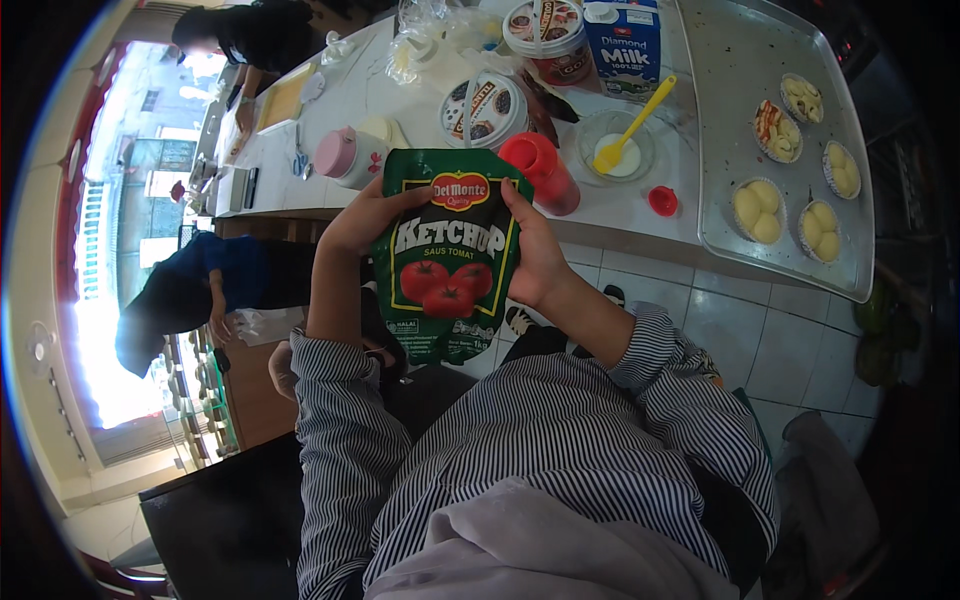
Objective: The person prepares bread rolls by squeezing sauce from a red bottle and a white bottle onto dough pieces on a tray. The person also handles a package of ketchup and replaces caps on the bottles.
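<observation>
Green pouch [447, 270] | upright | left hand [362, 216] clasping upper-left edge | right hand [537, 250] clasping upper-right edge

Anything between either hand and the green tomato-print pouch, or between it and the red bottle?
Nothing visible: left hand and right hand grip the green pouch directly; its upper right corner overlaps the red bottle in view.

Baking kitchen, metal tray [725, 120], pale paper-cupped buns [757, 210], milk carton [624, 50], clear bowl [597, 128], yellow spatula [648, 108]
</observation>
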{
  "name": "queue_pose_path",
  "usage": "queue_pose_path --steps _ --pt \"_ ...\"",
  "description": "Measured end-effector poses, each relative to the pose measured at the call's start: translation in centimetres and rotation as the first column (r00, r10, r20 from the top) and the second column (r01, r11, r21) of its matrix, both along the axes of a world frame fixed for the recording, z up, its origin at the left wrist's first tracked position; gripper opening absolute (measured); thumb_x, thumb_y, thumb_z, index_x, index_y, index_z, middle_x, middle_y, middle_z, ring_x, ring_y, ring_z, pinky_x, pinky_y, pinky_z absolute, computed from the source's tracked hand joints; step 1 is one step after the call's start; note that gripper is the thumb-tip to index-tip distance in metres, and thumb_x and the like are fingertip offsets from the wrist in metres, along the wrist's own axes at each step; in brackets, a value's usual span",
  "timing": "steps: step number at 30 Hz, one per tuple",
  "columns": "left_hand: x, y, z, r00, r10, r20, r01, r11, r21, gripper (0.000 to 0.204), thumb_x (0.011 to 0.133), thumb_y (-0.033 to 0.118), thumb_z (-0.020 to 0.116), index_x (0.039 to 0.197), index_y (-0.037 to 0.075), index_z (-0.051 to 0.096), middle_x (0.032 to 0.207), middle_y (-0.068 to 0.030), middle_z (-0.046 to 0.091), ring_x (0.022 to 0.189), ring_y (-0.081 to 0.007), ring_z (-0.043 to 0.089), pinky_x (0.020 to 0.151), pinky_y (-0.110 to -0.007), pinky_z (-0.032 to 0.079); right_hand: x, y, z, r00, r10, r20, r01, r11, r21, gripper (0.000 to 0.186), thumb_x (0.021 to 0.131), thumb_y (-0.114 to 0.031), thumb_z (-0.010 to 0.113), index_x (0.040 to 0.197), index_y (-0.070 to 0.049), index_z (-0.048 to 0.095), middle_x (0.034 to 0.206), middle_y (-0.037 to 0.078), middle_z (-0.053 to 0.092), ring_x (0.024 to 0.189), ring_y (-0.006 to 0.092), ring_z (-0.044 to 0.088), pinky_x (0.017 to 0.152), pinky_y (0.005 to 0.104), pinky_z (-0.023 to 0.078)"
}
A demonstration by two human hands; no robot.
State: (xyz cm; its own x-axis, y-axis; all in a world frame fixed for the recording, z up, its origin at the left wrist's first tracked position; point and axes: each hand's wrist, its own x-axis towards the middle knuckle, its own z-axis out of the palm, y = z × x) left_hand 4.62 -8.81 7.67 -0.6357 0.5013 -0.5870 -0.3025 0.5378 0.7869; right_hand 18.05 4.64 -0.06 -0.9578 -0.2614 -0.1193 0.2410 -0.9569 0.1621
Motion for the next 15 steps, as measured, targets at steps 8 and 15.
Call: queue_pose_path --steps 8,15 --pt "1.2 -3.1 -1.6 0.999 -0.034 0.029 0.028 0.983 0.184 0.035 0.083 0.014 0.061 0.113 -0.001 0.05 0.099 -0.0046 0.061 0.084 -0.0094 0.058 0.073 -0.024 0.05 1.0 -1.1 -0.5 0.998 0.043 0.042 -0.047 0.993 0.104 0.043 0.09 -0.037 0.047 0.119 -0.005 0.047 0.116 0.011 0.055 0.101 0.0247 0.057 0.09 0.0402 0.045" --pt "8.0 -6.2 -1.2 0.895 0.328 -0.301 -0.198 0.899 0.392 0.025 0.086 0.012 0.057 0.107 -0.001 0.053 0.097 -0.0036 0.06 0.087 -0.0101 0.056 0.076 -0.025 0.046 2.8 -3.3 2.0 0.975 -0.117 -0.188 0.211 0.745 0.633 0.029 0.089 -0.028 0.055 0.105 -0.004 0.058 0.098 0.003 0.059 0.089 0.0105 0.057 0.077 0.0291 0.051"
